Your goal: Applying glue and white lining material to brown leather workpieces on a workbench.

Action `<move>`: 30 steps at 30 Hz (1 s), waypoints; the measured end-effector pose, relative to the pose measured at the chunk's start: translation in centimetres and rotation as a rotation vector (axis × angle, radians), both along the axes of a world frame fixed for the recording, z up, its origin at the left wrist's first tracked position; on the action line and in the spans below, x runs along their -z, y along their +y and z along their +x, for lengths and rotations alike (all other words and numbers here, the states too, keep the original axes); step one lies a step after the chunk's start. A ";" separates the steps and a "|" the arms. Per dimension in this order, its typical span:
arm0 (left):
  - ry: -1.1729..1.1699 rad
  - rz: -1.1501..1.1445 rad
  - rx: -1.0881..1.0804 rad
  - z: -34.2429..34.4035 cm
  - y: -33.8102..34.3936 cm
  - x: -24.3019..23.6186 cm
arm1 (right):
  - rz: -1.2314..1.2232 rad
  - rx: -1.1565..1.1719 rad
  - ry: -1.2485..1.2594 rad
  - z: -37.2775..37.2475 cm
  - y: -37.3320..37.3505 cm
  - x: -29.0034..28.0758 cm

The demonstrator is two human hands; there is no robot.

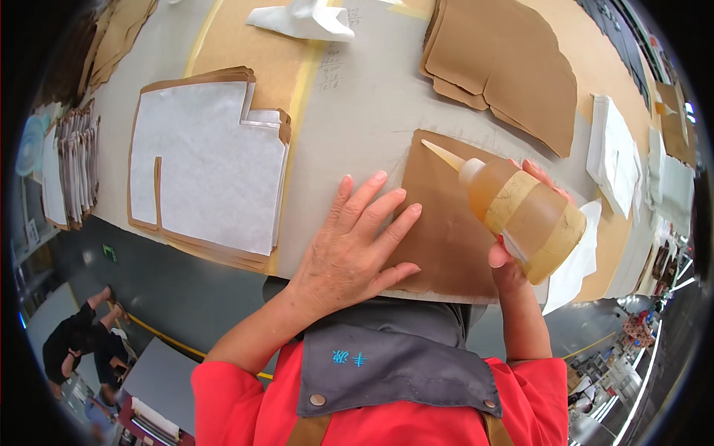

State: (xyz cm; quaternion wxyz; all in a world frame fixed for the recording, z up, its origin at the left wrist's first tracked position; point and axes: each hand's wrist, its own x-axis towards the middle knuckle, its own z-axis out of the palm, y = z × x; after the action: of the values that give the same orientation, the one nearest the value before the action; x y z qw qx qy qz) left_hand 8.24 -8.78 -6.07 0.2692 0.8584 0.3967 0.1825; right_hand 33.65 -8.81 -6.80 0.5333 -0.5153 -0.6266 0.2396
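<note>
My right hand [506, 256] is wrapped round a squeeze bottle [513, 201] with a long pointed nozzle and a band of tape about its middle. Amber-coloured liquid shows through its wall. The bottle is tilted, its nozzle tip over the far left corner of a brown leather-like sheet [446, 245]. My left hand [364, 230] lies spread at the left edge of that sheet, fingers stretched out and holding nothing. Part of the sheet is hidden behind the bottle and my right hand.
To the left is a stack of brown pieces faced with white sheets [201, 163]. More brown pieces [506, 67] are piled at the far right. White sheets [613, 156] lie on the right, and a white object [301, 22] stands at the far edge. Other people [82, 338] are at the lower left.
</note>
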 end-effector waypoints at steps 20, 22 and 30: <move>-0.013 0.002 -0.001 0.2 0.0 -0.1 | 0.040 0.139 -0.167 3.2 -3.0 -0.6; 0.019 0.002 -0.001 0.2 0.0 -0.2 | -0.055 0.194 -0.173 3.2 -3.6 -1.4; 0.062 0.013 -0.002 0.4 0.0 -0.3 | -0.071 0.269 -0.229 5.2 -5.1 -1.9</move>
State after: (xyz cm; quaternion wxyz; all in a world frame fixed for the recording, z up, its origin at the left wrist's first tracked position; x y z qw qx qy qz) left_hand 8.62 -8.77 -5.79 0.2512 0.8649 0.4044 0.1587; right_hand 38.83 -13.91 -4.87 0.4670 -0.6371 -0.5998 0.1278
